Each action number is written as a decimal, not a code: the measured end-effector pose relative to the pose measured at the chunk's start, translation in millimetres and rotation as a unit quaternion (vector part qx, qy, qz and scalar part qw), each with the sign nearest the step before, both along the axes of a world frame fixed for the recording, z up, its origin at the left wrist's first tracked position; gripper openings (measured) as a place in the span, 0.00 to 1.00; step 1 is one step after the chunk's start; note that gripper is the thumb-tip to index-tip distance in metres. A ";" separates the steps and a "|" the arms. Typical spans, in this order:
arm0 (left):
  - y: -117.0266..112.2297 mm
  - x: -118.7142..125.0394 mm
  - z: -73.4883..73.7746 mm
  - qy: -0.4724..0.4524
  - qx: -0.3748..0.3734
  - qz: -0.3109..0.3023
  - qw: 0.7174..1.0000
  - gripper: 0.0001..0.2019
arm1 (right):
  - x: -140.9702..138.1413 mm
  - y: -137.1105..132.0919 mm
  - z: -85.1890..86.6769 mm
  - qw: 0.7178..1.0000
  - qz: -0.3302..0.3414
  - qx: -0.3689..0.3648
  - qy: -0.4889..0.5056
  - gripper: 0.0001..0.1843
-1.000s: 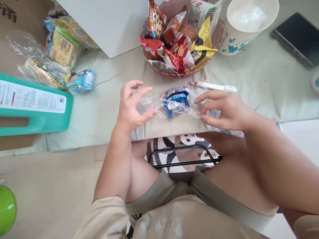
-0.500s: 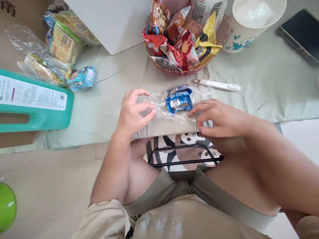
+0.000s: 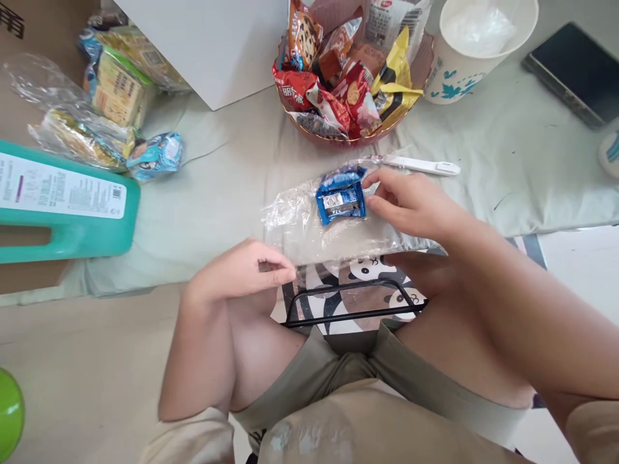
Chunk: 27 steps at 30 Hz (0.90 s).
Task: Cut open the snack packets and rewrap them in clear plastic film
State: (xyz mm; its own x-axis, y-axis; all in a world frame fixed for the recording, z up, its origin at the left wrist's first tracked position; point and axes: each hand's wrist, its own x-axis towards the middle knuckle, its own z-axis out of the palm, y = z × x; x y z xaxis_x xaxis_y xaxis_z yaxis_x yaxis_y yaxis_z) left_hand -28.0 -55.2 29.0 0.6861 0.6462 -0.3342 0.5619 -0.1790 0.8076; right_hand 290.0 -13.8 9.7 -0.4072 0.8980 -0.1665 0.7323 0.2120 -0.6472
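Two blue snack packets (image 3: 341,202) lie together on a clear plastic bag (image 3: 290,209) spread over the cloth near the table's front edge. My left hand (image 3: 251,267) is low at that edge, thumb and fingers pinched on the bag's near side, which hangs over slightly. Beside the packets' right side is my right hand (image 3: 411,200), its thumb and index finger apart, their tips at the blue wrapper. Whether they touch it I cannot tell. A slim white-handled tool (image 3: 425,165) rests just behind my right hand, its far end partly under the plastic.
Behind the bag stands a pink bowl (image 3: 355,138) of wrapped snacks, with a paper cup (image 3: 449,80) and a dark phone (image 3: 575,74) to its right. At left are a teal container (image 3: 97,235), packaged snacks (image 3: 120,90) and a light-blue packet (image 3: 155,156). A white box (image 3: 207,45) stands behind.
My left hand has moved down toward the table edge, pulling the near side of the bag flatter. My right hand has shifted up beside the blue packets.
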 end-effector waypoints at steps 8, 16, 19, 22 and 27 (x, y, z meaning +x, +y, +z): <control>21.1 27.1 -33.7 0.076 0.342 0.241 0.905 0.26 | -0.4 4.1 -26.9 0.991 -0.034 0.124 0.024 0.25; 43.9 45.2 -45.2 0.049 0.318 0.327 0.889 0.09 | -21.5 -1.8 -44.6 0.983 0.045 0.177 0.003 0.40; 53.5 37.0 -41.8 0.010 0.267 0.382 0.884 0.09 | -21.8 -4.7 -48.2 0.986 0.062 0.156 -0.017 0.42; 65.2 23.3 -40.5 -0.018 0.188 0.378 0.906 0.08 | -20.4 -5.3 -47.5 0.987 0.068 0.148 -0.014 0.39; 86.7 2.0 -37.4 -0.070 0.093 0.331 0.937 0.17 | -20.3 -5.6 -44.8 0.988 0.062 0.142 -0.010 0.35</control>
State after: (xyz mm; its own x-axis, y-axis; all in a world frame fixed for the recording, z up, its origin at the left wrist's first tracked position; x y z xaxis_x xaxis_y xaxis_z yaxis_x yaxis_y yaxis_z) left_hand -26.0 31.5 -8.4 0.1440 0.9834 -0.1099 0.4906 0.0255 0.8710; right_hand 269.7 -19.4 -35.1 -0.5155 0.8535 0.0758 0.7013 0.4711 -0.5350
